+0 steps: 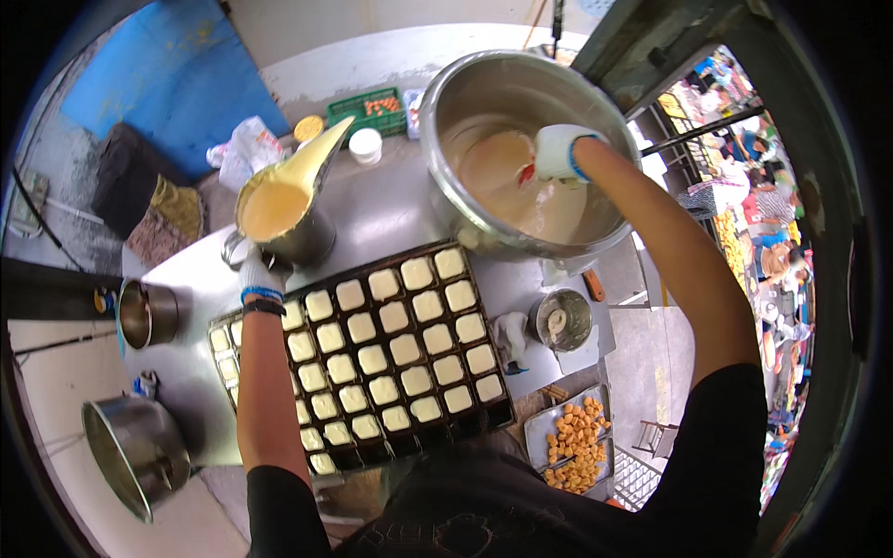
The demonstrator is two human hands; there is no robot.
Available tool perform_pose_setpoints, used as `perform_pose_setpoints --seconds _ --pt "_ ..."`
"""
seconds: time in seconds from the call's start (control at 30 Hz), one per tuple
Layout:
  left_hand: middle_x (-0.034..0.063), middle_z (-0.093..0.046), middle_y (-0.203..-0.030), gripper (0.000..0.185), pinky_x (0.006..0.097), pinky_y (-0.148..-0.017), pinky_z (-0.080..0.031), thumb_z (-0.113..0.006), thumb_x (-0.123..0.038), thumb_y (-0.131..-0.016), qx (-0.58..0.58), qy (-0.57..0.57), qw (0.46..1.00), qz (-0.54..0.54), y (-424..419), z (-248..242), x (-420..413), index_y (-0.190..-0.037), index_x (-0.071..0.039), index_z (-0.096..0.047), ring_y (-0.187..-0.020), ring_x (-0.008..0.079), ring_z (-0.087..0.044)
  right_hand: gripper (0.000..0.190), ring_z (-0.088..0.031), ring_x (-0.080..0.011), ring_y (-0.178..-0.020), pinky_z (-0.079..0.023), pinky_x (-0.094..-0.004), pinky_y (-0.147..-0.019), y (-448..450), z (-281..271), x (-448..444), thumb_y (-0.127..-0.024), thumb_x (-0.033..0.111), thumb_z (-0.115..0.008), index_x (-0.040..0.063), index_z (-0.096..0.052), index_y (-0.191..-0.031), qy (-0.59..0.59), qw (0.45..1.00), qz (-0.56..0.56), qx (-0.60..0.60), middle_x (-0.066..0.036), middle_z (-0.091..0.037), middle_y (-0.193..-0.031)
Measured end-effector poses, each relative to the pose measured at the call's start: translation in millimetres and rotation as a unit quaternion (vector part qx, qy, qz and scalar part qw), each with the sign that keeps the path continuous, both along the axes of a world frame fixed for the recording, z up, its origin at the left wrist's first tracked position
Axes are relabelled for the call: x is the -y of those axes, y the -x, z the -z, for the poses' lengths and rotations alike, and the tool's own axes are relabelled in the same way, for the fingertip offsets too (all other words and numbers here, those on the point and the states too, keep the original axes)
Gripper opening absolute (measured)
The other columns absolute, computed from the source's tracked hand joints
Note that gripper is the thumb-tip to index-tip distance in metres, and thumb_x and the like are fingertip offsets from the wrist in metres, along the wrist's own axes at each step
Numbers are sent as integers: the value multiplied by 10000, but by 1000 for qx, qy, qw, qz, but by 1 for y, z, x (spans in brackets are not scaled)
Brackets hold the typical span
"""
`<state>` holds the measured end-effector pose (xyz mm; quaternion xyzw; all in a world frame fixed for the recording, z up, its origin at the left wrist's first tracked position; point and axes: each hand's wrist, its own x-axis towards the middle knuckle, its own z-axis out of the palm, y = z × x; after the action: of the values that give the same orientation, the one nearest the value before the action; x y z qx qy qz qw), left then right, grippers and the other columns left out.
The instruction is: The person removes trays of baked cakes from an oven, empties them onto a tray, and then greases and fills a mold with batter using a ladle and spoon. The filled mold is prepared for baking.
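My left hand [255, 273], in a white knit glove, grips the handle side of a metal pouring pitcher [315, 237]. Pale batter [275, 211] fills the pitcher, and its long spout is coated with it. Inside a large stainless mixing bowl [434, 157], my gloved right hand [564, 152] is closed around a red-coloured tool [526, 174]; most of that tool is hidden. Thin batter [558, 209] covers the bowl's bottom. Before me lies a dark mould pan [499, 413] with square wells, mostly filled with pale batter. The wells along its near edge look dark and unfilled.
A small metal bowl [562, 322] and a crumpled glove [513, 338] lie right of the pan. Trays of orange-brown baked pieces [578, 439] sit lower right. Metal pots [148, 314] stand at left. A green crate [349, 108] and white tub [365, 146] are behind. People crowd outside at right.
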<state>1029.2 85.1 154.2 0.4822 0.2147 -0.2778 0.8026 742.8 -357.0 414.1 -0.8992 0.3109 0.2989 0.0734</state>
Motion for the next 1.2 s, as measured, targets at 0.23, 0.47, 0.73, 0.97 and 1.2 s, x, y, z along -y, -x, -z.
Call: perform_pose_setpoints --seconds 0.23,0.47,0.73,0.97,1.2 --pt "56 -677 -1027 447 332 -895 -518 -605 -1 -950 337 -207 881 -261 110 -99 12 -1392 0 -541 -928 167 -628 131 -607 -216 -517 -497 -394 -473 69 66 86 -899 93 -650 -30 -692 -909 -159 982 -19 105 -121 -620 -697" --pt "171 -788 -1026 677 332 -825 -613 -742 -579 -933 302 -269 871 277 227 -235 181 -1279 -1 -667 -848 212 -784 304 -754 -425 -980 -596 -518 -858 65 40 -53 -954 252 -612 33 -775 -1087 105 976 -18 187 -266 -760 -1040" --pt "171 -685 -829 275 366 -724 -533 -706 -166 -803 425 -182 869 177 268 -194 216 -959 42 -617 -747 230 -637 287 -748 -434 -919 -581 -538 -799 113 64 -34 -966 266 -638 29 -732 -1099 -243 883 293 275 -248 -764 -1009" --pt "104 -727 -933 392 305 -789 -532 -673 -91 -808 436 -123 873 180 267 -198 231 -1186 7 -715 -830 142 -644 323 -768 -366 -940 -600 -494 -716 127 18 -41 -972 146 -589 72 -690 -1270 156 957 -129 208 -195 -771 -990" --pt "57 -744 -975 373 272 -802 -531 -683 -52 -789 475 -82 855 192 282 -227 251 -1147 38 -728 -864 113 -650 429 -786 -372 -903 -622 -489 -724 135 52 -15 -1068 181 -513 119 -536 -1491 228 956 -83 166 -189 -758 -1059"
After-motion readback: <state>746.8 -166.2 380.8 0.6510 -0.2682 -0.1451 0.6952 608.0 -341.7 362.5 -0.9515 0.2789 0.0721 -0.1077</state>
